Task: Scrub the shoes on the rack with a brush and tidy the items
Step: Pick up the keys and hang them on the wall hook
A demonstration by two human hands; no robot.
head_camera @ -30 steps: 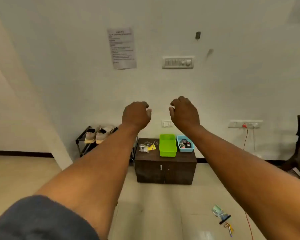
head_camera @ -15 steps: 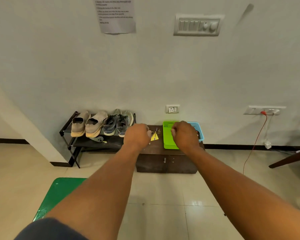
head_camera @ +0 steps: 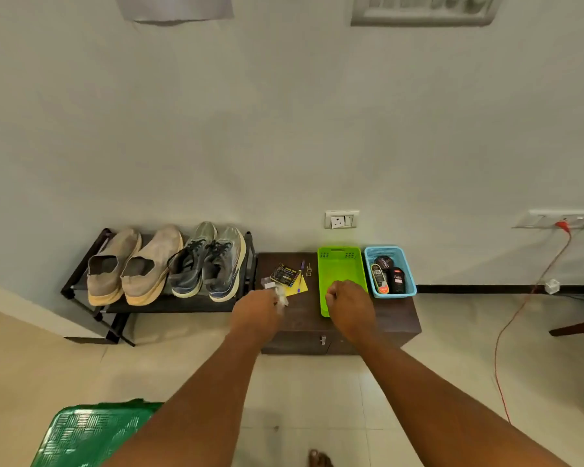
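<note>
Oddly, no label reads clearly; left hand (head_camera: 257, 313) and right hand (head_camera: 350, 310) grips curled, holding nothing.

Shoes (head_camera: 162, 264) sit on the rack (head_camera: 78, 281); trays (head_camera: 341, 271) on the cabinet (head_camera: 402, 318).

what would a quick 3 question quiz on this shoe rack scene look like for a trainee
1. How many shoes sit on the rack?
2. True or false: the green tray is packed with bottles.
3. Which holds the shoe polish items: A) the blue basket, B) the green tray, C) the rack?

Key: 1) Four: a beige pair and a grey pair. 2) False; its visible part looks empty, with the right hand in front of its near end. 3) A.
</note>
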